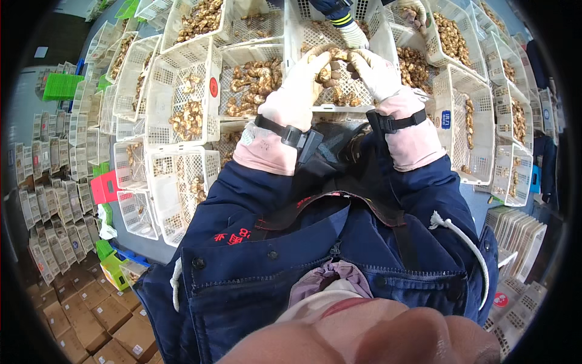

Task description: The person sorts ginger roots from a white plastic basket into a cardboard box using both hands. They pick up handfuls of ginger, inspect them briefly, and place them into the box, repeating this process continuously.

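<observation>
Both my hands wear pale gloves with dark, dirty fingertips, above a white perforated plastic crate (350, 108). My left hand (316, 68) holds knobbly brown-and-cream mushrooms (325, 73), which look like matsutake, between thumb and fingers. At its right, my right hand (370, 70) has its fingertips at the end of another mushroom piece (338, 53) that spans the gap between the hands; how firmly it grips is hard to tell. More mushrooms (345, 98) lie in the crate below. Black straps with small devices circle both wrists.
Crates of mushrooms surround the hands, including a left crate (211, 91) with a red sticker and a right crate (489, 113). A co-worker's striped glove (353, 36) reaches in from the far side, close to my hands; another gloved hand (413, 13) is at far right. Stacked cardboard boxes (91, 314) stand lower left.
</observation>
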`<state>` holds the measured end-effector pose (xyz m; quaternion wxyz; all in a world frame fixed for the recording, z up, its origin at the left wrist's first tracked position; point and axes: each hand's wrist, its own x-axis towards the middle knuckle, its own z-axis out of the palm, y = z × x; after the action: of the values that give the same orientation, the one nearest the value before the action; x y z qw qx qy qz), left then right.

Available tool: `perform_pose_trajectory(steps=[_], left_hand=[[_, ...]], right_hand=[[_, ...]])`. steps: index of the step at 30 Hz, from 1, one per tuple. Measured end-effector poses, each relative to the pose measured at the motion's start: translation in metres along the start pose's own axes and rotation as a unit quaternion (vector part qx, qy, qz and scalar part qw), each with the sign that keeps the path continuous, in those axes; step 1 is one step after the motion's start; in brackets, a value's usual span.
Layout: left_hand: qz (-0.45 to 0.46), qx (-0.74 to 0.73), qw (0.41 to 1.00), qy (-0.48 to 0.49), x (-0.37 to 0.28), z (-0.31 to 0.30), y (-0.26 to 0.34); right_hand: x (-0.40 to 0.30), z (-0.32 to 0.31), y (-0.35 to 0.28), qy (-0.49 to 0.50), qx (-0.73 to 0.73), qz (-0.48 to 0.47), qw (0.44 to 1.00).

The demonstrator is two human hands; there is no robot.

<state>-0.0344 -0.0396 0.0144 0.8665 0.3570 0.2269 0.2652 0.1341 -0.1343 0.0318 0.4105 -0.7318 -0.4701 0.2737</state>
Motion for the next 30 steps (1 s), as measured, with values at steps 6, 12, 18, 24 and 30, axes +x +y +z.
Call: perform_pose_trajectory(steps=[6,12,18,24,30], left_hand=[[-0.012,0.064,0.998,0.024,-0.001,-0.001,0.001],[-0.022,0.078,0.996,0.02,-0.006,0.002,0.002],[-0.015,0.044,0.999,-0.004,-0.012,0.013,0.003],[-0.011,-0.055,0.998,0.005,0.0,-0.001,-0.005],[-0.02,-0.212,0.975,-0.062,-0.007,0.004,0.0]], right_hand=[[0.007,0.004,0.016,-0.032,0.071,0.016,0.997],[-0.008,-0.004,-0.022,-0.029,0.013,-0.015,0.999],[-0.008,-0.007,-0.018,0.003,-0.017,-0.036,0.999],[0.002,0.0,-0.006,-0.006,0.11,-0.056,0.992],[0.013,-0.002,0.005,-0.031,0.431,0.002,0.902]])
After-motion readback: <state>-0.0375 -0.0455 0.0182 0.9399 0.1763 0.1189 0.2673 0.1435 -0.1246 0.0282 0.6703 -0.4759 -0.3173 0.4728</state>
